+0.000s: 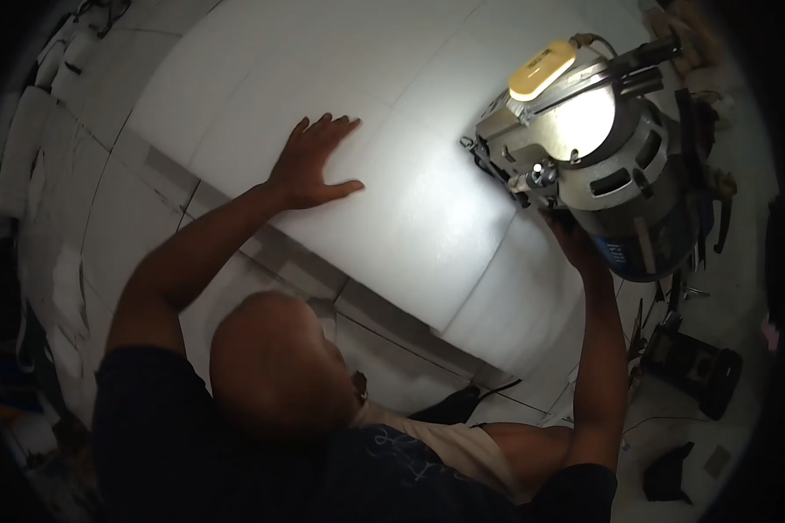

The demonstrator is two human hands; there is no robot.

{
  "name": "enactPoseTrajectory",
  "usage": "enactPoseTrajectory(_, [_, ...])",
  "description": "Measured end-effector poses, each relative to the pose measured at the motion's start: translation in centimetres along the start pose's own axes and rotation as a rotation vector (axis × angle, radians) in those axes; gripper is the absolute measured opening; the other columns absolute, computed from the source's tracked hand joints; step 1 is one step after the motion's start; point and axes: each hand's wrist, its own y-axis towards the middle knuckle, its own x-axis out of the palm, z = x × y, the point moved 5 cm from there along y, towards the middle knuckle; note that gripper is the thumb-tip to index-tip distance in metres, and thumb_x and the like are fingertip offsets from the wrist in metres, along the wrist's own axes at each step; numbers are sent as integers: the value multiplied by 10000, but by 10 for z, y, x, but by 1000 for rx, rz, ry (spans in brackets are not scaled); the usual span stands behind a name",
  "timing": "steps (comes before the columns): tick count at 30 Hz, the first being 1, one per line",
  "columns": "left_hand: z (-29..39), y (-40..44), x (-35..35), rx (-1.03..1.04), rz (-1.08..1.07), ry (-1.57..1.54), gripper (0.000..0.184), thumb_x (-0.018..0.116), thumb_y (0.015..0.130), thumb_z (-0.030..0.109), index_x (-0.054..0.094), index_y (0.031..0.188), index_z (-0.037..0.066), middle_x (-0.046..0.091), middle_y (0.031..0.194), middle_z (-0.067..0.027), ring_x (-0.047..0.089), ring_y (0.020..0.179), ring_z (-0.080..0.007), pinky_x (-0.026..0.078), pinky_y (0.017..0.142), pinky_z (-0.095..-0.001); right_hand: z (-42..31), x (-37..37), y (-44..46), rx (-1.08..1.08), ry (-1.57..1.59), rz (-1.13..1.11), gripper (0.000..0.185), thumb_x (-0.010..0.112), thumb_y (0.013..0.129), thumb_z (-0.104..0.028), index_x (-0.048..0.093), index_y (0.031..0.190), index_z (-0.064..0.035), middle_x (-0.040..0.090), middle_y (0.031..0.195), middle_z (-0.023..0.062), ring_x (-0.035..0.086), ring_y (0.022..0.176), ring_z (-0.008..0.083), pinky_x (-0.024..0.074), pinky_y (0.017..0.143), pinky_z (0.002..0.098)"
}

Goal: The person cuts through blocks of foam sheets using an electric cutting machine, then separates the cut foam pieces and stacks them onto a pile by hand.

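Observation:
My left hand (316,164) is open, fingers and thumb spread, at the surface of a large pale slab (262,96); whether it presses on it I cannot tell. At the upper right stands a metal machine (624,166) with a round body, a bright reflection and a yellow part (542,71) on top. My right hand (571,241) reaches to the machine's lower left side, by the slab's right part. Its fingers are dark and partly hidden by the machine, so its grip is unclear.
A dark device (693,370) and a small black piece (669,475) lie on the tiled floor (392,349) at the right. White items (30,144) line the left edge. A rounded bare-skin shape (275,362) is between my arms.

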Motion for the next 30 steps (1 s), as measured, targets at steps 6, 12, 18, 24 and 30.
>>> enactPoseTrajectory(6, [-187, 28, -102, -541, 636, 0, 505, 571, 923, 457, 556, 1287, 109, 535, 1290, -140, 515, 1188, -294, 429, 987, -399, 24, 66, -14, -223, -869, 236, 535, 447, 968, -490, 390, 1431, -228, 363, 1475, -16, 338, 1359, 139, 313, 1107, 377])
enactPoseTrajectory(12, [-303, 9, -131, -1094, 179, 519, 1001, 472, 727, 834, 423, 1421, 114, 465, 1380, -203, 474, 1257, -358, 393, 999, -543, 25, 56, 3, -136, -778, 323, 546, 327, 1005, -499, 347, 1448, -180, 304, 1504, 13, 270, 1390, 138, 310, 1107, 360])
enactPoseTrajectory(18, [-384, -8, -141, -1115, 149, 454, 1090, 379, 688, 904, 370, 1456, 131, 429, 1414, -205, 432, 1281, -392, 325, 1048, -565, 36, 76, 17, -50, -245, 16, 506, 420, 990, -438, 397, 1419, -172, 385, 1460, 31, 357, 1346, 192, 305, 1114, 399])
enactPoseTrajectory(24, [-400, -22, -124, -1199, 91, 182, 1176, 400, 640, 915, 366, 1448, 62, 395, 1449, -213, 367, 1353, -355, 280, 1108, -487, 26, 51, 25, -75, -415, 268, 518, 410, 993, -435, 380, 1428, -156, 369, 1473, 39, 361, 1337, 231, 289, 1122, 432])
enactPoseTrajectory(30, [-392, -22, -124, -1235, 127, 232, 1204, 391, 636, 918, 377, 1431, 15, 424, 1427, -221, 398, 1337, -353, 291, 1108, -458, 54, 101, 12, 462, 1545, -214, 551, 333, 1028, -371, 246, 1469, -52, 287, 1504, 90, 317, 1360, 203, 288, 1140, 392])
